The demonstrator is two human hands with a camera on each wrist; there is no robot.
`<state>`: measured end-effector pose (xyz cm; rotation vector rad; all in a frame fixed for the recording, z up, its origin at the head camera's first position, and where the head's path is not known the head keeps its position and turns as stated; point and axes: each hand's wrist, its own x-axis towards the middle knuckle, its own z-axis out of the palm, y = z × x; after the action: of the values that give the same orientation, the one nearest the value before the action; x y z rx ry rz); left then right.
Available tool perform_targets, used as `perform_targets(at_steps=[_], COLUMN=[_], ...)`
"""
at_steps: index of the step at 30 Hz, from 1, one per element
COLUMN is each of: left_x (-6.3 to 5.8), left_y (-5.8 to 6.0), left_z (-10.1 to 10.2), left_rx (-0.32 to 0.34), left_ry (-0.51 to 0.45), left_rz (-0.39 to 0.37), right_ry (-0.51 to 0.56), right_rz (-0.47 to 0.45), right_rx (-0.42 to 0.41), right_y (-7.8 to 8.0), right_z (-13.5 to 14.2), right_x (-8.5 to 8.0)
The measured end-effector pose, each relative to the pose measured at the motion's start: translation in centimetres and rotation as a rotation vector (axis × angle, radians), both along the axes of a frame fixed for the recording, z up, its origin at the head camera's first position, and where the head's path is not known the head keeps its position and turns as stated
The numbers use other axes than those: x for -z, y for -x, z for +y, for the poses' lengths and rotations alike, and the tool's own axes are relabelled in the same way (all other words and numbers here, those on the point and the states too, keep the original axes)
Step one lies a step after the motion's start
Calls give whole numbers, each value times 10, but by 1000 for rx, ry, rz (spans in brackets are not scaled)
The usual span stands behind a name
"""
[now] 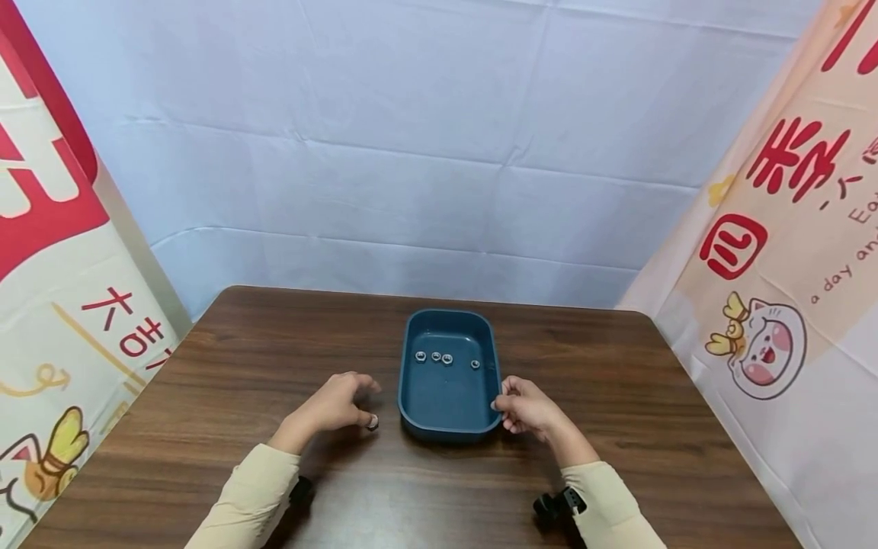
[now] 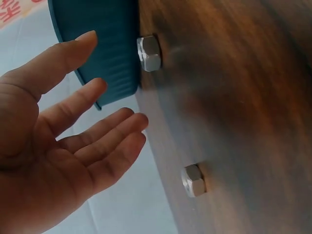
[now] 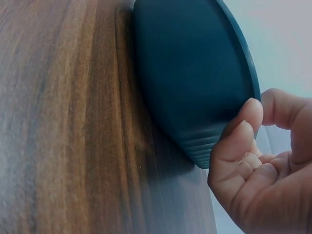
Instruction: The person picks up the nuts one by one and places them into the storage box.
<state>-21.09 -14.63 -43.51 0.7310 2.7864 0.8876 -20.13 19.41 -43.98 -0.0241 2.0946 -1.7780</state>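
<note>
A dark teal tray (image 1: 449,396) with raised sides stands on the table, several metal hex nuts (image 1: 447,359) lying inside it. At its right rim my right hand (image 1: 528,408) pinches the edge between thumb and fingers, also plain in the right wrist view. My left hand (image 1: 339,402) hovers over the table to the left of the tray, fingers spread and nothing held. Two more nuts lie on the wood in the left wrist view: one nut (image 2: 149,53) close to the tray wall, another nut (image 2: 193,180) below the fingertips. From the head, one shows beside the thumb tip.
The brown wooden table (image 1: 604,366) extends around the tray to rounded far corners. A pale cloth backdrop (image 1: 411,152) hangs behind it, with printed cloths (image 1: 761,305) at both sides. A black wrist strap (image 1: 575,500) is on the right wrist.
</note>
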Motion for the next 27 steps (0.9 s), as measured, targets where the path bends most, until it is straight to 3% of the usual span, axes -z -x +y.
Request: perform_targets(at_steps=[5, 12, 15, 18, 22, 27], left_x=[3, 7, 9, 11, 12, 13], left_y=[0, -2, -3, -3, -2, 2], left_z=[-3, -4, -3, -2, -3, -3], left_rx=[-48, -258, -295, -299, -249, -187], left_ry=[-29, -97, -138, -143, -112, -175], left_rz=[-56, -130, -173, -229, -289, -409], right_ry=[-8, -16, -15, -6, -3, -1], right_rz=[3, -7, -7, -2, -2, 7], right_rx=[3, 6, -5, -17, -18, -13], right_y=[0, 0, -2, -7, -12, -14], right_z=[0, 0, -1, -3, -6, -8], right_x=[0, -1, -5, -14, -25, -28])
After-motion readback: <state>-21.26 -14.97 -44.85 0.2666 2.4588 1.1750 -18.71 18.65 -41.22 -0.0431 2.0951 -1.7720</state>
